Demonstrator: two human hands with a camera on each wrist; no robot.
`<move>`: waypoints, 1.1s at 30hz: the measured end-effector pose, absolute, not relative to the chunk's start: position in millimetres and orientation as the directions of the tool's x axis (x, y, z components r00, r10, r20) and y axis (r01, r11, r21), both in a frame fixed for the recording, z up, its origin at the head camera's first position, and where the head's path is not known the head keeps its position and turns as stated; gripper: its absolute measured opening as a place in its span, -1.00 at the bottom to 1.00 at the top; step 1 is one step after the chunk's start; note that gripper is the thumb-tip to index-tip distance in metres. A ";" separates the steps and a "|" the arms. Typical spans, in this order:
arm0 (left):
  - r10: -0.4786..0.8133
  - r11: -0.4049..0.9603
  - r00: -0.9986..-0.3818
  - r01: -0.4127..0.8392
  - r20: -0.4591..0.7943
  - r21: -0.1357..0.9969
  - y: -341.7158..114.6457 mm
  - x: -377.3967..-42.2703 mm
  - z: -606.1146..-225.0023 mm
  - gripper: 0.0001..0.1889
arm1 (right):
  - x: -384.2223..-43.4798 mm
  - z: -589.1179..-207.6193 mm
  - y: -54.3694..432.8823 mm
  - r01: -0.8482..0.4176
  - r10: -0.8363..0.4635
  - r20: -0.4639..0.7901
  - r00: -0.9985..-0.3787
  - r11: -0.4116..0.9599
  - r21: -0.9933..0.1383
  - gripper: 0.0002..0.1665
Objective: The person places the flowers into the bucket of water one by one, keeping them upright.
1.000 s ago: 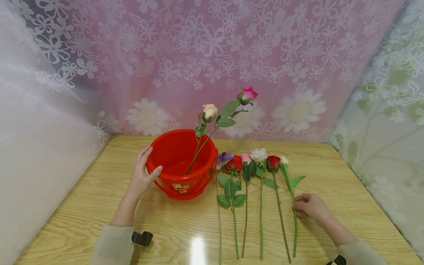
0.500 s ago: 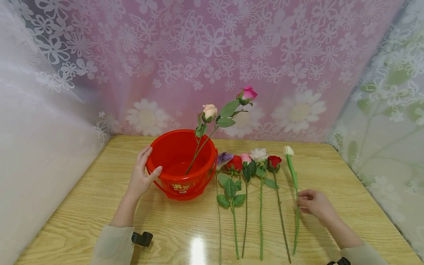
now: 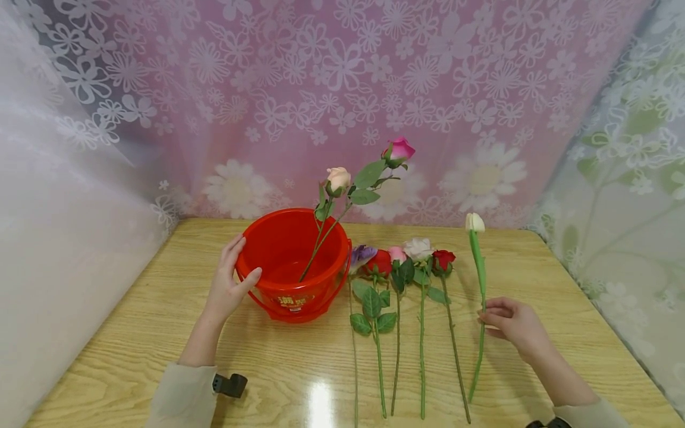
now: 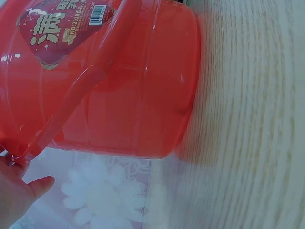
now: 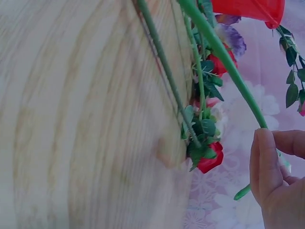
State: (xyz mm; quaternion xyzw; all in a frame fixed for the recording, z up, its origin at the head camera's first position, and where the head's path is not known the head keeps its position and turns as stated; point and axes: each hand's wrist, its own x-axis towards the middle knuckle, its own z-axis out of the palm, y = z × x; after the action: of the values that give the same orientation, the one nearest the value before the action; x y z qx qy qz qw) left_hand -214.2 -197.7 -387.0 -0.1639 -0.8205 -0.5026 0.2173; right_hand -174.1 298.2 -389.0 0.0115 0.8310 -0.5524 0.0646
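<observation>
My left hand (image 3: 227,285) holds the near left rim of a red plastic bucket (image 3: 299,306). In the left wrist view, part of that hand (image 4: 21,191) shows beside the bucket's wall (image 4: 128,114) and handle. A pale peach rose (image 3: 338,180) and a bright pink rose (image 3: 400,150) lean inside the bucket, blossoms above its rim. At the right, my right hand (image 3: 514,327) pinches the green stem of a white tulip (image 3: 475,223) between thumb and fingers. The right wrist view has the hand (image 5: 281,181) on the stem (image 5: 233,71), with the blossom mostly hidden.
Between bucket and tulip, several flowers lie side by side on the wooden table (image 3: 267,368): a purple bloom (image 3: 363,255), a red rose (image 3: 379,263), a pink one (image 3: 397,255), a whitish one (image 3: 418,248) and a dark red rose (image 3: 443,260). A floral curtain (image 3: 321,89) stands behind.
My right hand has drawn the tulip away from the dark red rose, to the right, then raised it off the table. The left hand and bucket have stayed put.
</observation>
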 end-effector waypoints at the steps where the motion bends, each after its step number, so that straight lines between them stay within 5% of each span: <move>1: 0.051 0.441 -0.852 0.488 0.522 0.753 -197.7 -214.1 -387.0 -0.32 | -173.7 -387.7 297.4 0.089 -0.052 -0.118 -0.992 0.380 -0.921 -0.49; 25: 0.046 0.452 -0.855 0.479 0.516 0.753 -196.2 -213.2 -384.6 -0.35 | -182.2 -344.2 254.8 0.001 -0.072 -0.020 -0.997 0.251 -0.968 -0.47; 33: 0.053 0.457 -0.845 0.495 0.533 0.739 -198.5 -214.7 -388.7 -0.32 | -189.1 -328.8 227.6 -0.059 -0.084 0.055 -0.995 0.052 -0.997 -0.59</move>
State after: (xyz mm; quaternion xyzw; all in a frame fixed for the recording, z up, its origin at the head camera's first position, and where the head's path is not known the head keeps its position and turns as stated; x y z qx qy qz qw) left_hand -214.7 -198.5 -388.7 -0.1662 -0.8236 -0.4939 0.2237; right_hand -189.1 227.6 -328.8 -0.0492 0.7252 -0.6867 0.0089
